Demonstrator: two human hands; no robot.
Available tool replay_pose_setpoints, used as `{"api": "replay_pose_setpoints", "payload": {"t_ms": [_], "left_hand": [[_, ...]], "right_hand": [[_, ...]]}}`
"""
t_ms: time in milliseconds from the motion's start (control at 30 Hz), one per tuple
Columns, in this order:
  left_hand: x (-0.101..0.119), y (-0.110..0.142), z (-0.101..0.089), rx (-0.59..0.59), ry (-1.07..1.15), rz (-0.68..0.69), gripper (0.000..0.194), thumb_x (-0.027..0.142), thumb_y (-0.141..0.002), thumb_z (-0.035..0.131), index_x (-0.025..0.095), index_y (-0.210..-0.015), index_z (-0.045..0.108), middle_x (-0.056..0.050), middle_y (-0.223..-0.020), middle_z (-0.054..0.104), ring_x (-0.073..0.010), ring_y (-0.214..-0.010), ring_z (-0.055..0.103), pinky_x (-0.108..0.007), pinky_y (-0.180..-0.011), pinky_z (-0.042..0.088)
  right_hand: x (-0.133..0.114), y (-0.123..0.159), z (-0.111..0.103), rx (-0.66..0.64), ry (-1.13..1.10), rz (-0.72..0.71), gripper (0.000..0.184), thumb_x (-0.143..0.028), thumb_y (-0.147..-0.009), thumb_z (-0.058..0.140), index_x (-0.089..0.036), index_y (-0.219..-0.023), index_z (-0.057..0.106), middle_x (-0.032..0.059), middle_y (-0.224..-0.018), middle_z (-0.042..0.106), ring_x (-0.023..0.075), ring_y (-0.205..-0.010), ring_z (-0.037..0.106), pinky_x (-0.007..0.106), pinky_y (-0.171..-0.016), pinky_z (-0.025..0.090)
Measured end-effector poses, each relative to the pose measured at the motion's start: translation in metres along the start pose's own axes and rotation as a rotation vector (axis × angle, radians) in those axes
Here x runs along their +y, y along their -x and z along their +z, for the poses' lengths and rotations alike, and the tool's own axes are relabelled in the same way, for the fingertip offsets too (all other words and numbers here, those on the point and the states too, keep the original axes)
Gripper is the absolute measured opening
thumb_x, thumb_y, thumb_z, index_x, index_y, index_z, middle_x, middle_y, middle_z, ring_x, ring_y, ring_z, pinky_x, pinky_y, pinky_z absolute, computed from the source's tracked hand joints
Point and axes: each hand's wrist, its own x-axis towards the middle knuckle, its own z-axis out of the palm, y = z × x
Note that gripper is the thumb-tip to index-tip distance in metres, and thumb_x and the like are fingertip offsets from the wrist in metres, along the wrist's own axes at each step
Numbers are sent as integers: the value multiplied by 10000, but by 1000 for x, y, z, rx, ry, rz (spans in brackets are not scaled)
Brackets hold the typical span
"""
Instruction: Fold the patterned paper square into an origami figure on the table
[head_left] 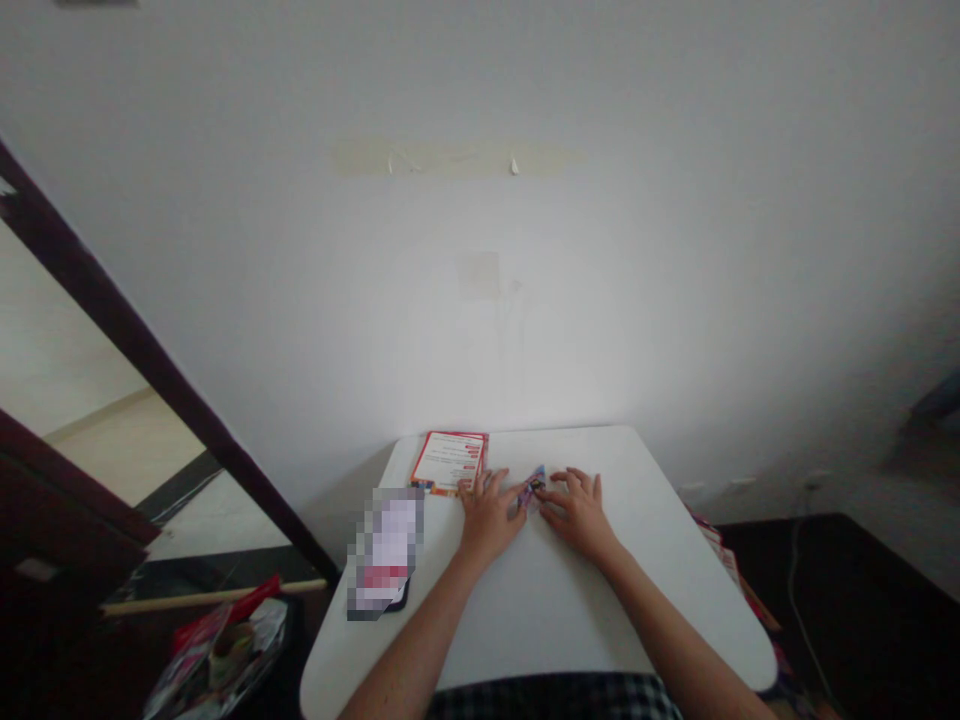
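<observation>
Find the small purple-and-blue folded piece, apparently of printed paper point(534, 484), low between both hands, over the middle of the smooth white round-cornered table point(540, 620). Note the long axis: slanting, from near the left thumb up and away towards the wall side, leaning to the right. To the left of it, see the bare left hand point(489, 515), with index finger and thumb narrowed at the edge of the piece and the other fingers spread wide. To the right, see the bare right hand point(581, 512), with index finger and thumb reaching in at the opposite edge and the rest fanned loosely. Call neither hand clearly nearer; cannot tell whether pinched or merely pressed flat. Farther out, beyond the left fingers, notice the red-bordered printed paper sheets point(448, 462), partly behind the fingertips; cannot tell if touched. Nearer the left table edge, make out a dark-edged, flat, phone-like object point(406, 597), mostly blurred. Past the far edge, meet the plain pale wall point(480, 350)
</observation>
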Motion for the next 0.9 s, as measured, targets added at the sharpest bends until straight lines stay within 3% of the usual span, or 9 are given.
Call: {"api": "replay_pose_setpoints", "payload": {"t_ms": [167, 400, 633, 900], "left_hand": [[3, -2, -2, -19, -5, -46, 307, 511, -890, 553, 474, -1171, 670, 11, -1492, 475, -341, -1398, 318, -718, -1125, 111], [2, -5, -4, -67, -27, -42, 362, 607, -891, 489, 464, -1177, 658, 26, -1555, 397, -370, -1430, 260, -790, -1078, 73], [3, -3, -7, -41, -28, -41, 394, 651, -870, 484, 476, -1179, 654, 45, -1565, 383, -392, -1439, 230, -803, -1071, 11], [5, -2, -7, -35, -29, -50, 376, 633, -866, 507, 472, -1166, 665, 50, -1568, 379, -408, -1449, 211, -806, -1070, -4]], "right_hand": [[1, 0, 1, -12, 16, -10, 280, -451, -907, 575, -494, -1172, 652, 19, -1362, 522, 304, -1370, 318, 702, -1124, 97], [0, 0, 4, 34, 120, -9, 327, -518, -948, 474, -528, -1260, 574, 31, -1379, 507, 314, -1371, 319, 725, -1106, 123], [-6, 5, 2, 49, 250, 18, 359, -531, -973, 402, -567, -1319, 489, 34, -1458, 456, 332, -1409, 280, 746, -1093, 43], [-7, 4, -3, 62, 254, 106, 323, -500, -978, 410, -539, -1255, 574, 30, -1433, 480, 327, -1421, 261, 732, -1103, 2]]}}
